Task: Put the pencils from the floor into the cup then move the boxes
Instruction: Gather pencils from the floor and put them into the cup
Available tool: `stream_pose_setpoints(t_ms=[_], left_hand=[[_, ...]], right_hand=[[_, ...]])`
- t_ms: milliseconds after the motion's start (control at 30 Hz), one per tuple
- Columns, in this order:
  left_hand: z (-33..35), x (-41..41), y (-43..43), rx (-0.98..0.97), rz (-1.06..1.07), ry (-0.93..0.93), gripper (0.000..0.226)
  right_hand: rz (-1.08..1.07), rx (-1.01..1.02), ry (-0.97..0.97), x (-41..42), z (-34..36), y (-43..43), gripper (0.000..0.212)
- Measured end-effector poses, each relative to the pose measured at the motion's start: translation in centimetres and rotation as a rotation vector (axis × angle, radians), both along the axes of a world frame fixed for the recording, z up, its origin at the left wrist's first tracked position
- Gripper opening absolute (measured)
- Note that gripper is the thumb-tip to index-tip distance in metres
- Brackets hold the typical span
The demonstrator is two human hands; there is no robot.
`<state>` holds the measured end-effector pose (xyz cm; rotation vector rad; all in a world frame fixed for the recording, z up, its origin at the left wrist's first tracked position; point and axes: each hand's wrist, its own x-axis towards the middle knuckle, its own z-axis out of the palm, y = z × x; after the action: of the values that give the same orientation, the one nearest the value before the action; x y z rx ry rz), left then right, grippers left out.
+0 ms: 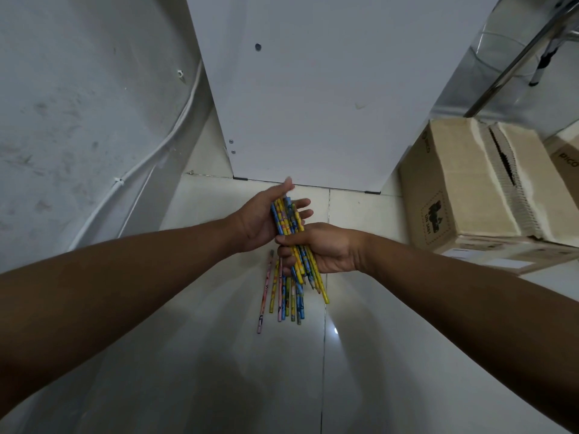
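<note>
A bundle of yellow and blue patterned pencils [286,216] is held above the floor. My right hand [326,250] is closed around the bundle's middle. My left hand [260,219] cups its upper end, fingers partly spread. Several more pencils [283,297], pink, yellow and blue, lie on the white tiled floor just below my hands. A brown cardboard box [454,183] stands at the right, stacked on a flatter box [513,256]. No cup is in view.
A white cabinet panel [313,89] stands straight ahead. A grey wall with a white cable [150,151] runs along the left. Metal legs [513,61] rise at the top right. Another box edge [567,155] shows at the far right.
</note>
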<state>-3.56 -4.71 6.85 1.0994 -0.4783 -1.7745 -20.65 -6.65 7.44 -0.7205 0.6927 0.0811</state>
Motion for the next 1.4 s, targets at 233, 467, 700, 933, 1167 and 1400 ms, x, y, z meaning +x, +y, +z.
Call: stream_pose_setpoints(t_ms=[233, 467, 700, 933, 1167, 1400], left_hand=[[-1.2, 0.6, -0.5, 0.073, 0.035, -0.129, 0.032], [-1.8, 1.3, -0.8, 0.037, -0.093, -0.196, 0.044], [0.9, 1.5, 0.8, -0.008, -0.073, -0.148, 0.042], [12.6, -2.1, 4.3, 0.089, 0.033, -0.072, 0.015], [28.1, -2.4, 6.1, 0.162, -0.016, 0.037, 0.008], [46.4, -4.2, 8.1, 0.234, -0.011, 0.029, 0.018]], right_hand=[[-0.023, -0.019, 0.069, 0.1, -0.5, 0.2, 0.010], [-0.035, -0.114, 0.129, 0.5, -1.8, -0.4, 0.035], [0.016, -0.162, 0.225, -0.4, 2.3, -2.0, 0.049], [-0.124, 0.167, 0.079, -0.7, 13.3, 3.3, 0.034], [-0.219, 0.423, -0.158, -3.0, 27.8, 6.3, 0.025], [-0.197, 0.343, -0.096, -4.5, 45.9, 8.6, 0.024]])
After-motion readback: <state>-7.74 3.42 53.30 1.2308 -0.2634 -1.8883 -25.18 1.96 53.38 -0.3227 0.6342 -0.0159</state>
